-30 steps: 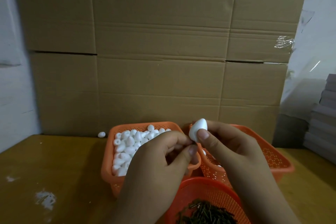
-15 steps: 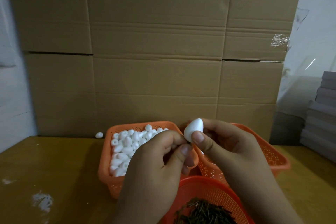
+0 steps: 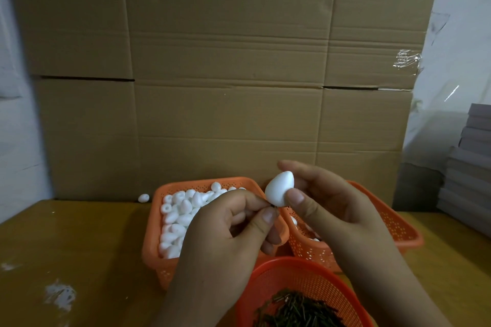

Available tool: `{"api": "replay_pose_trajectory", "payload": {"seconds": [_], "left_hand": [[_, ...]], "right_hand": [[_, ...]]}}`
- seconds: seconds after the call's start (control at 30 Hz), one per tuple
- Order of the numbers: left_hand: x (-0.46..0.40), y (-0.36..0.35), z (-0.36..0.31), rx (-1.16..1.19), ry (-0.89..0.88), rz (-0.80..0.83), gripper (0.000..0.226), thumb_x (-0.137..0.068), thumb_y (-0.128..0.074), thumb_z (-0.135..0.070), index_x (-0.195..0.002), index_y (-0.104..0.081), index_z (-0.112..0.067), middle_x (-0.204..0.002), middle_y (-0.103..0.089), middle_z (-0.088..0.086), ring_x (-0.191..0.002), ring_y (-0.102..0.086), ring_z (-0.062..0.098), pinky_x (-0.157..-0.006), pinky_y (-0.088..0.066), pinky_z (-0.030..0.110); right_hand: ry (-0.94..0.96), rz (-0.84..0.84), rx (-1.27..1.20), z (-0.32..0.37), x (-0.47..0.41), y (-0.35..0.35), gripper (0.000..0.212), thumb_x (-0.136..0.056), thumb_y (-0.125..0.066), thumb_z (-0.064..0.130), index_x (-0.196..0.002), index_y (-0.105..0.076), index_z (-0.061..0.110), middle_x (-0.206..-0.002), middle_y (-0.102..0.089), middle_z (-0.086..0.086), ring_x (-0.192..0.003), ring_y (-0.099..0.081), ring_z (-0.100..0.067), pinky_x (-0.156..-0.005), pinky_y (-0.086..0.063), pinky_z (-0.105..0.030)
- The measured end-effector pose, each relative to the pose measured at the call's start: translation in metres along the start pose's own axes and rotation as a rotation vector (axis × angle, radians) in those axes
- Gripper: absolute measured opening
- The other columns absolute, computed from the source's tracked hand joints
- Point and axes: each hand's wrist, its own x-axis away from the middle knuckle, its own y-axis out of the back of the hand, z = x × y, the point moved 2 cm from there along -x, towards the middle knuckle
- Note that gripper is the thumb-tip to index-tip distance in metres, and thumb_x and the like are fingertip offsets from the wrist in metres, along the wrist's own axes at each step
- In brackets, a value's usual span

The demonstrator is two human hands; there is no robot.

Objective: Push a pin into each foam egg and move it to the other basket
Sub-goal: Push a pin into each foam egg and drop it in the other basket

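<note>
My right hand (image 3: 326,210) holds a white foam egg (image 3: 279,188) between thumb and fingers, above the gap between two orange baskets. My left hand (image 3: 233,233) pinches a thin dark pin (image 3: 271,205) between thumb and forefinger, its tip at the egg's lower end. The left orange basket (image 3: 156,220) is full of white foam eggs (image 3: 178,210). The right orange basket (image 3: 398,228) is mostly hidden by my right hand; a few eggs show inside it.
A round orange basket (image 3: 292,271) of dark pins (image 3: 297,310) sits at the near edge of the wooden table (image 3: 79,247). One loose egg (image 3: 143,197) lies by the stacked cardboard boxes (image 3: 225,87) behind. Grey stacked sheets (image 3: 470,180) stand at right.
The egg has turned a little in my right hand and my left fingers have come up to its lower end with the pin. The view has shifted slightly.
</note>
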Motion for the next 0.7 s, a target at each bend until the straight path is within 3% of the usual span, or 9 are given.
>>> {"api": "replay_pose_trajectory", "payload": {"seconds": [0.2, 0.37, 0.7], "left_hand": [[0.0016, 0.0008, 0.0024, -0.123, 0.004, -0.049, 0.018, -0.086, -0.066, -0.020, -0.071, -0.066, -0.030, -0.061, -0.070, -0.007, -0.057, -0.066, 0.003, -0.057, -0.047, 0.009], [0.0044, -0.0002, -0.0007, -0.239, -0.041, -0.055, 0.010, -0.084, -0.062, -0.028, -0.078, -0.062, -0.036, -0.061, -0.069, -0.014, -0.060, -0.065, 0.000, -0.063, -0.046, 0.011], [0.0055, 0.0003, -0.0036, -0.293, -0.051, -0.078, 0.008, -0.084, -0.062, -0.031, -0.081, -0.060, -0.039, -0.059, -0.068, -0.015, -0.060, -0.065, -0.001, -0.061, -0.045, 0.016]], "right_hand": [[0.063, -0.081, 0.129, 0.0005, 0.0020, -0.0028, 0.025, -0.070, -0.067, 0.032, -0.094, -0.071, 0.026, -0.089, -0.073, 0.002, -0.084, -0.068, -0.011, -0.073, -0.054, -0.021], [0.051, -0.093, 0.097, 0.0000, 0.0016, -0.0001, 0.024, -0.067, -0.069, 0.031, -0.090, -0.073, 0.026, -0.084, -0.075, 0.002, -0.080, -0.069, -0.010, -0.066, -0.051, -0.015], [0.137, -0.081, 0.212, 0.0078, 0.0030, -0.0025, 0.017, -0.069, -0.069, 0.031, -0.086, -0.071, 0.032, -0.086, -0.072, 0.012, -0.085, -0.067, -0.003, -0.074, -0.049, -0.012]]}}
